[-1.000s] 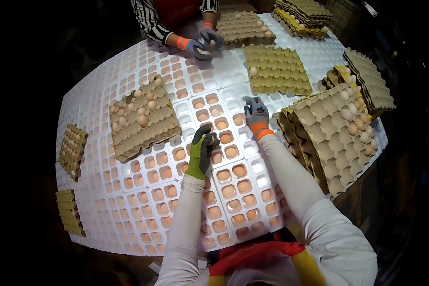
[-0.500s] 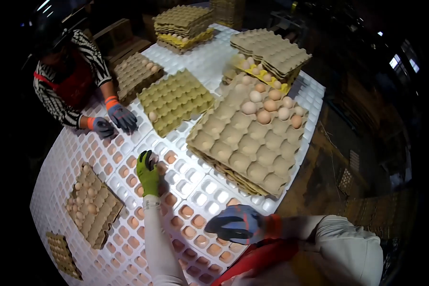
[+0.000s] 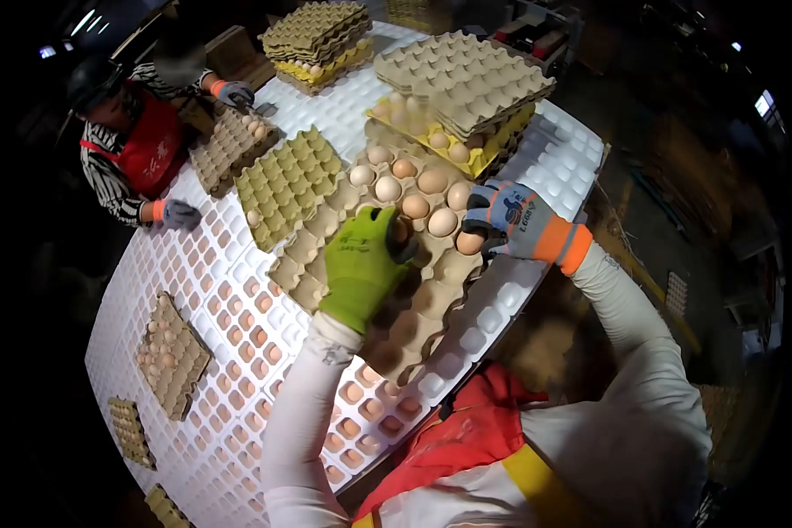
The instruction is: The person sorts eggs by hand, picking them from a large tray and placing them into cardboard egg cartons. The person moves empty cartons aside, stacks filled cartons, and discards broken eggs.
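Observation:
My left hand [image 3: 365,264], in a green glove with dark fingertips, is over the upper egg tray [image 3: 427,312]. Its fingers curl round a brownish egg [image 3: 401,231], mostly hidden in shadow. At the tray's right edge, my right hand [image 3: 521,222] wears a grey-blue glove with an orange cuff. The fingers of that hand bend round a brown egg [image 3: 470,242] at the end of a row. Pale and brown eggs, among them a white egg [image 3: 387,188] and a brown egg [image 3: 431,181], sit in the far cups of this cardboard tray.
A stack of cardboard trays [image 3: 466,79] rests above a yellow tray [image 3: 497,150] of eggs. Left of my hands lies an olive tray [image 3: 290,180]. White molded panels [image 3: 238,233] cover the table, with eggs in many pockets. Across it, a co-worker [image 3: 141,145] has gloved hands at the table.
Both my hands have moved up to the egg tray: the left from the white panel, the right from near my body. My view has shifted. The co-worker's hands have moved apart.

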A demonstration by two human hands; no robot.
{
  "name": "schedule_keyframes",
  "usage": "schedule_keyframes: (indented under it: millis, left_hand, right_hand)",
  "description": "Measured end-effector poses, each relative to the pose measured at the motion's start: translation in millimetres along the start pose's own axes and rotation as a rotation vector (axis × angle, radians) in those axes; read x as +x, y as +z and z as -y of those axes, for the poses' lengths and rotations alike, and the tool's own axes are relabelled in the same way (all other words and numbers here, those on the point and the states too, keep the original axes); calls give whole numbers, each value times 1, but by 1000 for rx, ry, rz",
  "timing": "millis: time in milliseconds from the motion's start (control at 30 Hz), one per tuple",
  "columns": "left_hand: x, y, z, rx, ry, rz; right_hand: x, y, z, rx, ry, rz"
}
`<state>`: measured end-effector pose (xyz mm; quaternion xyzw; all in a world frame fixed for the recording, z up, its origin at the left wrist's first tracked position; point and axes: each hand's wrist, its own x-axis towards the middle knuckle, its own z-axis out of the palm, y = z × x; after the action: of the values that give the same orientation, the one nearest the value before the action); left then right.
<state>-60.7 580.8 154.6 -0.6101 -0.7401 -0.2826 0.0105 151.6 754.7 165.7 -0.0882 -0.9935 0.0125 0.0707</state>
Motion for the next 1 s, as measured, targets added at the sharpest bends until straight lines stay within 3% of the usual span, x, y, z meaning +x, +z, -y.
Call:
schedule_keyframes:
  millis: [33,100,133,167,233,300,333,367,400,433,500,567,600,700,767,800,867,900,933,967,1000]
  left_hand:
    - [5,8,-9,90,-41,56]
    - [9,29,-14,187,-121,-43]
    - [9,30,-18,191,-157,-51]
    - [10,31,-23,191,-190,-55]
    - [10,18,-14,18,-198,-59]
    - [4,25,6,-636,-332,-191]
    - [7,1,-9,-1132,-579,-87]
    - [10,-12,-19,-1369,-694,-54]
    - [12,-6,-16,-1338,-644,0]
    - [15,4,-12,-1305,-593,54]
    - [29,20,-44,-398,-220,28]
    - [41,25,-76,203,-91,169]
    - [40,46,-77,283,-108,149]
    - [34,74,-86,390,-184,101]
    - [40,63,-87,260,-315,226]
    - [32,76,-72,270,-271,170]
    - [29,59,-61,-52,-164,-77]
    - [29,50,-54,-208,-101,-200]
    - [25,44,-42,-459,-212,-182]
    - [20,22,-39,-870,-535,3]
    - [8,12,-24,-1144,-585,-55]
  right_hand:
    - [1,-5,-6,228,13,17]
    - [2,-22,-18,671,39,67]
    - [-4,4,-34,865,-8,-158]
    - [-10,4,-37,1315,204,-136]
    - [-12,15,-55,1575,319,-214]
    - [-8,-5,-59,1245,245,-75]
    - [-7,1,-64,955,87,-73]
    - [-6,5,-68,662,-67,-69]
    - [-8,7,-60,366,26,65]
    - [-5,21,-58,184,1,37]
    - [-1,9,-57,239,-39,-52]
    - [-4,13,-69,510,28,-57]
    - [-4,16,-77,657,-15,-107]
    - [-17,39,-98,1635,260,-35]
    - [-8,22,-86,1790,286,-96]
    - [-2,20,-84,1674,302,-93]
    - [15,24,-89,1384,299,-26]
    - [27,47,-101,762,-118,-260]
    - [30,30,-92,583,-70,-105]
    - [32,14,-81,404,-23,42]
    - [37,21,-78,274,10,112]
